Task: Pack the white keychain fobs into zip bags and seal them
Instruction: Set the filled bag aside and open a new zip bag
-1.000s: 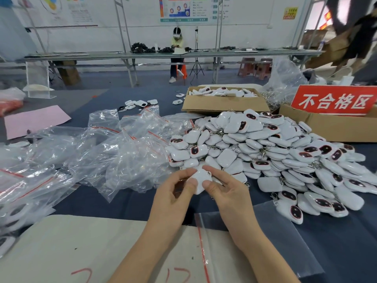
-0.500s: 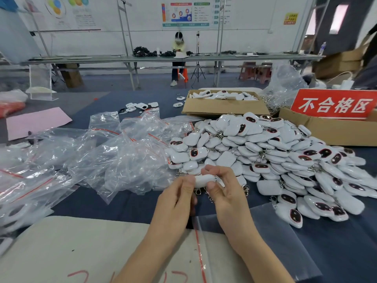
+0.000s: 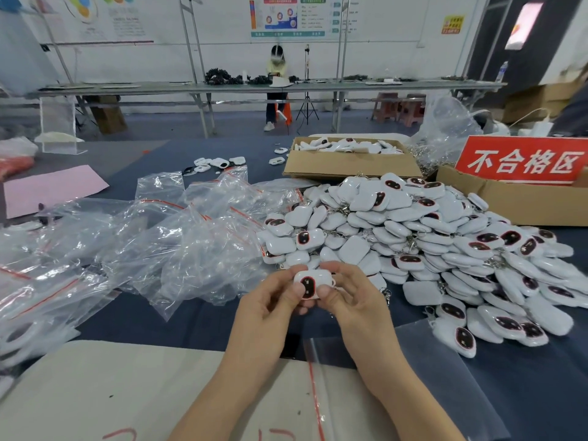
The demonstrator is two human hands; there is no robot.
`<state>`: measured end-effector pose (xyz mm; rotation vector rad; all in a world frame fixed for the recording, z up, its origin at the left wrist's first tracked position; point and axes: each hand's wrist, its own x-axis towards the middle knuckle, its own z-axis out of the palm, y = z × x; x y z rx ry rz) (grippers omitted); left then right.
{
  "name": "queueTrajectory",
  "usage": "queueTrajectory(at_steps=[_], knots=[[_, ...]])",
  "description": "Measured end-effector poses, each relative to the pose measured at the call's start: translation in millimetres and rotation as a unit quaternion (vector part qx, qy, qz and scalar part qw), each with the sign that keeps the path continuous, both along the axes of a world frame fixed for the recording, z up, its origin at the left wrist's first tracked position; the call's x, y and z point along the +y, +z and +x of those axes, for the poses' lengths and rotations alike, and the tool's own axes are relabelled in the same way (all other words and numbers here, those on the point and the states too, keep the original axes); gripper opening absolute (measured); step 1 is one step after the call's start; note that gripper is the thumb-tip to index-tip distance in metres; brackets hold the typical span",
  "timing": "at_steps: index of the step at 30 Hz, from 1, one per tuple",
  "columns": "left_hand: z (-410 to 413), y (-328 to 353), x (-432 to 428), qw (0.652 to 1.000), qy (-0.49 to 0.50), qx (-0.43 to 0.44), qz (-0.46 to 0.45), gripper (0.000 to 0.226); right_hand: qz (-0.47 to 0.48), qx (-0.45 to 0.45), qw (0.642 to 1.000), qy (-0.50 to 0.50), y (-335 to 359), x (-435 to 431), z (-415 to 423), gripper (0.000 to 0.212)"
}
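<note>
Surroundings: a heap of white keychain fobs [image 3: 429, 243] lay right of centre on the blue-covered bench [image 3: 197, 319]. Crumpled zip bags [image 3: 143, 246] were piled to its left. A cardboard box [image 3: 350, 168] of more fobs sat behind, with a red sign [image 3: 521, 160] far right and a pink sheet [image 3: 54, 189] far left.
In the way: both forearms crossed a flat zip bag [image 3: 429, 354] lying partly on a white board [image 3: 111, 386].
Materials: fobs were glossy rounded squares, some with a dark, red-rimmed oval face. Bags were thin, shiny and wrinkled, with red seal strips.
Held fob [image 3: 313, 283]: dark face towards the camera, just before the heap's near edge.
Left hand [image 3: 267, 313]: fingers curled, thumb on the fob's left side, gripping.
Right hand [image 3: 353, 300]: fingers curled, thumb at the fob's lower right, gripping.
</note>
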<state>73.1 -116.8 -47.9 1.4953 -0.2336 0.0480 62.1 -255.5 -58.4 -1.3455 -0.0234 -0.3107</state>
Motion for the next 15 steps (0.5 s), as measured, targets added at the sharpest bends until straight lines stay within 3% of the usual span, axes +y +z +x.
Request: queueTrajectory(at_steps=[15], knots=[[-0.7, -1.5, 3.5, 0.999, -0.018, -0.018, 0.024, 0.031, 0.006, -0.011, 1.000, 0.006, 2.0, -2.5, -1.3, 0.028]])
